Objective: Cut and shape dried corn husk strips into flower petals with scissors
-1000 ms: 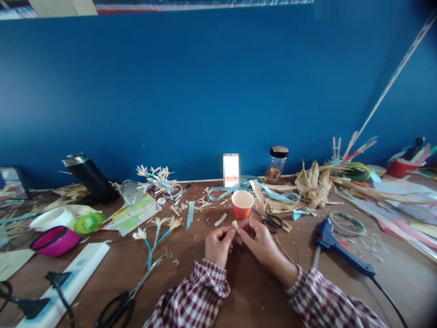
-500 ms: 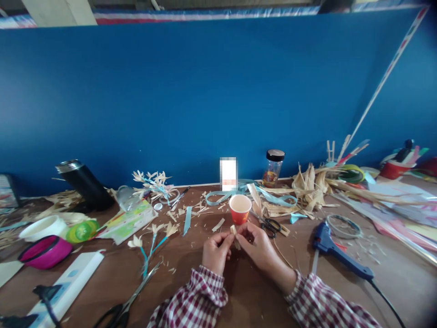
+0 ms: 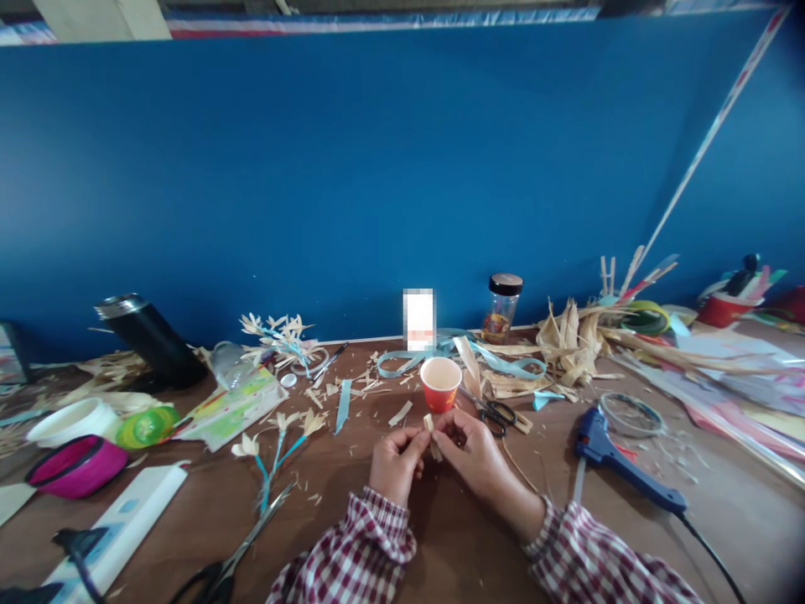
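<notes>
Both hands pinch a small folded corn-husk piece (image 3: 430, 426) just in front of the orange paper cup (image 3: 440, 383): left hand (image 3: 393, 463) fingertips closed on it, right hand (image 3: 469, 449) likewise. The cup's contents cannot be seen. Behind the cup stands a black-lidded glass jar (image 3: 501, 308) with something reddish inside.

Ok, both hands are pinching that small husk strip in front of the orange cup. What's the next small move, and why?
Probably keep folding the husk strip between left hand and right hand: both pinch it above the table, and it looks unfinished. The orange cup stands apart behind.
</notes>
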Motion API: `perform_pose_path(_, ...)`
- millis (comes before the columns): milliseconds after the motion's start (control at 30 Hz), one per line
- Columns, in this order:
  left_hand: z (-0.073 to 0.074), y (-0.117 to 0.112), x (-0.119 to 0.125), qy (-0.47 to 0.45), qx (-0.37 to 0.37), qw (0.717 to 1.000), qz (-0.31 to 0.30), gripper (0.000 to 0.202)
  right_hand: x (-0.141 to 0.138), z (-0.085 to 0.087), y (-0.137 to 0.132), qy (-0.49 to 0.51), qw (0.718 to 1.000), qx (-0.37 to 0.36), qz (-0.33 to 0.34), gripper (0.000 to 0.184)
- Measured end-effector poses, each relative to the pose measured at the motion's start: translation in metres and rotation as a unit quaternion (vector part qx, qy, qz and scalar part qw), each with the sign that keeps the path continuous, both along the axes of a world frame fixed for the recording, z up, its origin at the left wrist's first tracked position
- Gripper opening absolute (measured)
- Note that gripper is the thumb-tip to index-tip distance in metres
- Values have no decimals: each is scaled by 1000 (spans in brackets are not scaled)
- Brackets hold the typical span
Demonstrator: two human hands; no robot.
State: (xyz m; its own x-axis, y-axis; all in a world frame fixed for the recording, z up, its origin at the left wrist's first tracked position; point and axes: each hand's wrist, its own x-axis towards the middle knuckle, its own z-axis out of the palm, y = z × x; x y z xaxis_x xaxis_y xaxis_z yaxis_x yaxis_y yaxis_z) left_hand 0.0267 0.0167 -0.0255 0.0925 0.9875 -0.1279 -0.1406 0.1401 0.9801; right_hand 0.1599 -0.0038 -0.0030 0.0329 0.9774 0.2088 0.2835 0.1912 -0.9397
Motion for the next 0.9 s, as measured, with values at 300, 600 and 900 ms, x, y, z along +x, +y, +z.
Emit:
perform_pose_path(300,4,-1,1,-13,-10,1000,-5,31,1,-3,0,1,1000,-12,10,9)
perform_pose_path(600,7,-2,2,5,-3,1000,-11,33,-1,-3,0,6,1000,-21,9,9)
perform_pose_path(900,8,-4,2,11,2,1000,7,35,-3,-2,0,-6,1000,-4,-5,10)
